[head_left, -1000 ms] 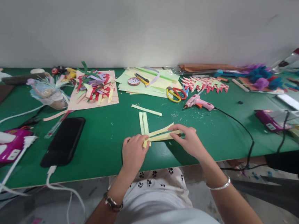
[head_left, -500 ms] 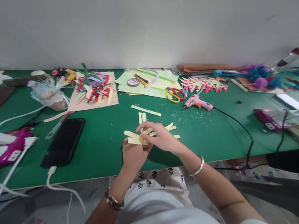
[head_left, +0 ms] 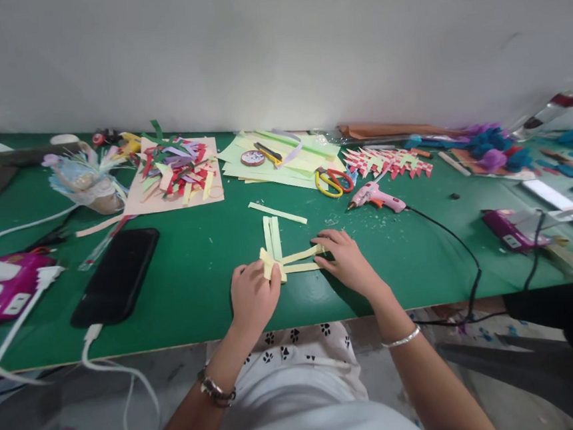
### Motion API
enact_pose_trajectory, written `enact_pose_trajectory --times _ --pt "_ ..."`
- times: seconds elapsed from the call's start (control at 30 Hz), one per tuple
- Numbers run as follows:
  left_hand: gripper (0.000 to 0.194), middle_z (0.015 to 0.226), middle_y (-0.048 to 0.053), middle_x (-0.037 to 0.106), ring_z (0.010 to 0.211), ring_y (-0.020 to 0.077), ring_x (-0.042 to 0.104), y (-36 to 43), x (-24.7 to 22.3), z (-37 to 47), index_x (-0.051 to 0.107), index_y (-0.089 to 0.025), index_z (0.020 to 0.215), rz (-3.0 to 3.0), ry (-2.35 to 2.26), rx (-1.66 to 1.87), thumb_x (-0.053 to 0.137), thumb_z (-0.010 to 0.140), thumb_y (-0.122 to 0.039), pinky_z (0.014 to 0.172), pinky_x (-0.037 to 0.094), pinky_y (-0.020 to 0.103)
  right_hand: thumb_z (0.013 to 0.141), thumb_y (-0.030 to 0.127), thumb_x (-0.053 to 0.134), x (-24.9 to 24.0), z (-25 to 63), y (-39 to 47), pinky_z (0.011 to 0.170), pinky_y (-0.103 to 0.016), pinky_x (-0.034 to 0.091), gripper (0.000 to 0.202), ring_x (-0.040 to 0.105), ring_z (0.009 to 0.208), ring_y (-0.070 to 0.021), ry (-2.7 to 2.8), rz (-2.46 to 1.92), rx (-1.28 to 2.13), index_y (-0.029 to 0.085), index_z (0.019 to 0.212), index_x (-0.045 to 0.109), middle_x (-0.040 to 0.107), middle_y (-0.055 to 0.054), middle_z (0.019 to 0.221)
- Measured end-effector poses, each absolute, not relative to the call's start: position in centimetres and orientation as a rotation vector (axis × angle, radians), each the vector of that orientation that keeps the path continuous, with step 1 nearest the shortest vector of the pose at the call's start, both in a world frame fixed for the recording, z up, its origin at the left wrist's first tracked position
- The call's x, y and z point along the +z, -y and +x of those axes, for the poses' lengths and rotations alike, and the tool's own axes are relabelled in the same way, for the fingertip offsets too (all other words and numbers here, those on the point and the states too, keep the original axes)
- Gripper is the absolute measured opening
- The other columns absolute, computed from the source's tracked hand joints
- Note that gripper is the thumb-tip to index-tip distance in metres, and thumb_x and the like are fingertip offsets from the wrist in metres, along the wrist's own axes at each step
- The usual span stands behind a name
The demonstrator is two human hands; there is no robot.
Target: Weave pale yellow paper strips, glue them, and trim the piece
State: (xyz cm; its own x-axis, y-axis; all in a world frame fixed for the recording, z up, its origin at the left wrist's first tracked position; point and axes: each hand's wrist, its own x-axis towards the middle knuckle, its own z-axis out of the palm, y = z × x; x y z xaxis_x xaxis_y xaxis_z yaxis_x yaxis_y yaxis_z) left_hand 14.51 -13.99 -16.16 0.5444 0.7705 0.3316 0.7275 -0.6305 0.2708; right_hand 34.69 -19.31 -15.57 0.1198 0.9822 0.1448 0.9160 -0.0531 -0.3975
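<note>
Pale yellow paper strips (head_left: pixel 300 267) are folded together into a small piece, their tails reaching right and away from me. My left hand (head_left: pixel 256 291) is closed on the left end of this piece, thumb on top. At the right tails, my right hand (head_left: pixel 343 260) pinches the ends between thumb and fingers. Two upright strip tails (head_left: pixel 272 236) lie side by side on the table beyond the fold. A separate loose paper strip (head_left: pixel 277 213) rests farther back, touched by neither hand.
A pink glue gun (head_left: pixel 378 197) and scissors (head_left: pixel 332 183) lie back right. Paper sheets (head_left: pixel 282 162) carry a cutter. Colourful strips (head_left: pixel 182 174) pile on a pink sheet. A phone (head_left: pixel 116 277) on a cable is left. Woven red-white paper (head_left: pixel 389 162) lies behind the glue gun.
My right hand has moved right, away from the fold, out to the ends of the right-hand strips. Those strips now stretch between both hands, and the fold shows more openly.
</note>
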Motion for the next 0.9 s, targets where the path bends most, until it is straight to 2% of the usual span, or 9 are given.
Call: enact_pose_trajectory --times 0.13,0.3,0.4,0.47,0.6,0.67,0.77,0.9 --pt "0.037 0.069 0.007 0.068 0.066 0.0197 0.061 13.9 -16.4 14.5 0.067 -0.014 0.073 2.673 -1.311 0.705 0.035 0.089 -0.026 0.072 0.04 0.035 0.081 0.025 0.055 -15.4 34.5 19.2 0.075 -0.035 0.03 0.022 0.05 0.095 -0.0242 1.873 -2.055 0.306 0.024 0.102 0.061 0.06 -0.007 0.104" --pt "0.037 0.066 0.007 0.067 0.065 0.0208 0.061 13.9 -16.6 14.4 0.067 -0.014 0.068 2.696 -1.295 0.74 0.037 0.089 -0.025 0.071 0.04 0.036 0.08 0.021 0.055 -14.1 34.7 18.8 0.077 -0.034 0.026 0.012 0.056 0.085 -0.0191 1.83 -2.007 0.522 0.023 0.09 0.061 0.065 -0.001 0.087" --pt "0.038 0.068 0.007 0.068 0.065 0.0213 0.061 13.9 -16.7 14.5 0.068 -0.014 0.07 2.685 -1.288 0.752 0.037 0.089 -0.025 0.072 0.04 0.036 0.079 0.029 0.057 -13.3 35.3 19.0 0.078 -0.034 0.029 0.017 0.056 0.072 -0.0159 1.747 -1.977 0.636 0.023 0.095 0.061 0.065 0.002 0.076" --pt "0.037 0.068 0.007 0.069 0.066 0.0216 0.061 13.9 -16.7 14.5 0.068 -0.014 0.071 2.683 -1.286 0.749 0.037 0.088 -0.025 0.072 0.04 0.037 0.076 0.035 0.059 -12.9 35.5 19.2 0.075 -0.032 0.034 0.027 0.055 0.069 -0.0147 1.665 -1.9 0.732 0.023 0.1 0.06 0.063 0.001 0.076" --pt "0.035 0.067 0.007 0.068 0.065 0.0217 0.061 13.9 -16.7 14.5 0.068 -0.014 0.069 2.67 -1.299 0.778 0.04 0.087 -0.025 0.072 0.041 0.037 0.073 0.044 0.059 -13.2 35.0 19.0 0.057 -0.024 0.039 0.04 0.051 0.06 -0.0119 1.279 -1.667 1.037 0.021 0.106 0.057 0.058 0.002 0.071" --pt "0.033 0.066 0.007 0.068 0.064 0.0214 0.061 13.9 -16.6 14.4 0.067 -0.015 0.068 2.665 -1.298 0.794 0.041 0.086 -0.025 0.072 0.041 0.036 0.072 0.046 0.059 -14.0 34.2 18.6 0.05 -0.022 0.036 0.041 0.046 0.052 -0.0092 0.987 -1.567 1.039 0.02 0.103 0.056 0.053 0.004 0.062" --pt "0.031 0.064 0.007 0.067 0.063 0.0215 0.061 13.9 -16.6 14.4 0.067 -0.014 0.069 2.673 -1.297 0.802 0.043 0.086 -0.024 0.071 0.041 0.036 0.067 0.047 0.063 -15.3 32.6 18.0 0.05 -0.021 0.036 0.047 0.041 0.049 -0.0065 0.641 -1.367 1.014 0.02 0.105 0.052 0.05 0.006 0.062" --pt "0.028 0.064 0.007 0.068 0.063 0.0217 0.062 13.8 -16.7 14.5 0.068 -0.015 0.071 2.687 -1.295 0.817 0.045 0.084 -0.023 0.071 0.041 0.035 0.067 0.04 0.065 -16.0 31.0 17.6 0.054 -0.024 0.041 0.044 0.046 0.054 -0.0075 0.727 -1.377 1.071 0.018 0.104 0.056 0.052 0.003 0.071"
